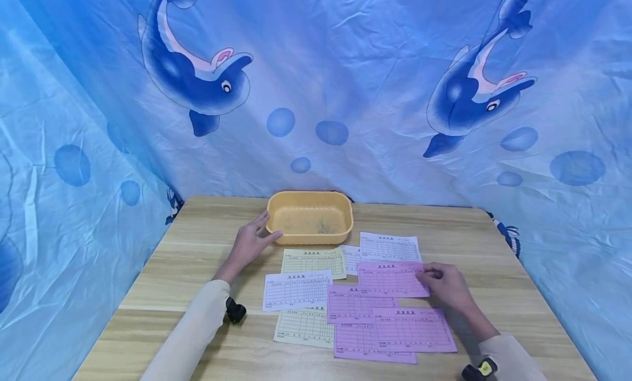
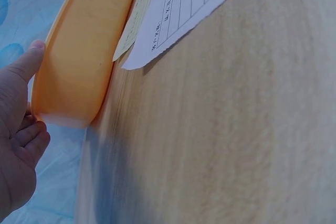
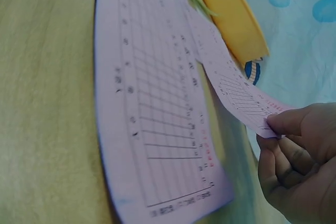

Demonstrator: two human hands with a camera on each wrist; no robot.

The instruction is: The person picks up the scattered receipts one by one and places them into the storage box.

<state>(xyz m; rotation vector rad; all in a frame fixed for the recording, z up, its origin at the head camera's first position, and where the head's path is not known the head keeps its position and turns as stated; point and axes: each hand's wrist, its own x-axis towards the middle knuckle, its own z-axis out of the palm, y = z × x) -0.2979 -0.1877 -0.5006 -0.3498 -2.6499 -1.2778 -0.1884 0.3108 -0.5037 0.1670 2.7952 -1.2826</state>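
Note:
My left hand [image 1: 249, 243] touches the left end of the yellow-orange basket [image 1: 310, 239], thumb on the near side, fingers at the end wall; the left wrist view shows its thumb against the basket [image 2: 73, 72]. In the right wrist view my right hand [image 3: 304, 156] pinches the corner of a pink slip [image 3: 236, 90] between thumb and fingers. That slip [image 1: 390, 279] lies over the edges of a white slip [image 1: 390, 246] and another pink slip [image 1: 350, 304]. Nearer my right wrist lies one more pink slip [image 1: 415, 331], overlapping a pink slip below.
Left of the pink slips, a white slip [image 1: 296, 290] lies between two yellow slips, one behind [image 1: 313, 262] and one in front [image 1: 301, 329]. The wooden table [image 1: 163, 293] meets a blue curtain [image 1: 385, 172] with dolphins at its back and sides. The basket stands at the back edge.

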